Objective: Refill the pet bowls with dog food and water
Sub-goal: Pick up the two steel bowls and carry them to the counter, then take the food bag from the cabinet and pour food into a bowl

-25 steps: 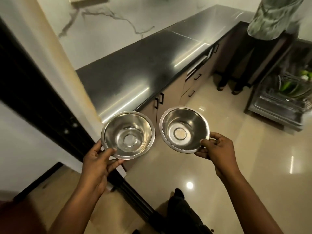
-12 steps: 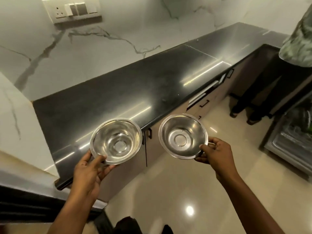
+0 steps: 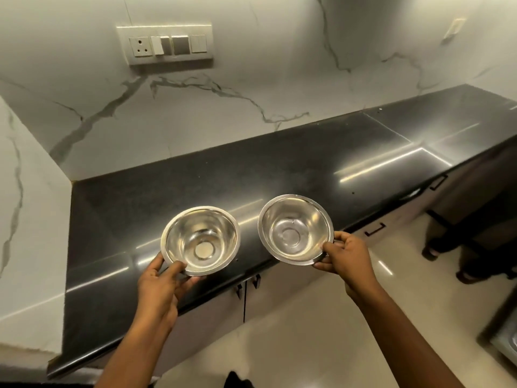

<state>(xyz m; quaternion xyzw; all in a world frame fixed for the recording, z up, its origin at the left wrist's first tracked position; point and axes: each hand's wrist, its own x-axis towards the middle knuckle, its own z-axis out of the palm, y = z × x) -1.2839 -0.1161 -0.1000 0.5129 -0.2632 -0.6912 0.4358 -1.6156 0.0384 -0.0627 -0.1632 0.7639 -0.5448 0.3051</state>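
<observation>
Two shiny steel bowls are held up over the front edge of a black countertop [image 3: 251,169]. My left hand [image 3: 161,287] grips the near rim of the left steel bowl [image 3: 201,240], thumb on top. My right hand [image 3: 345,257] pinches the right rim of the right steel bowl [image 3: 295,229]. Both bowls are upright, slightly tipped toward me, and hold nothing. No dog food or water is in view.
A white marble wall with a switch and socket panel [image 3: 167,46] backs the counter. Cabinet doors with dark handles [image 3: 247,285] sit under it. Another person's legs and sandalled feet [image 3: 458,247] stand at the right on the glossy beige floor [image 3: 307,340].
My view has swung left and closer to the counter. Both bowls have travelled with my hands from over the floor to above the counter's front edge; grips are unchanged.
</observation>
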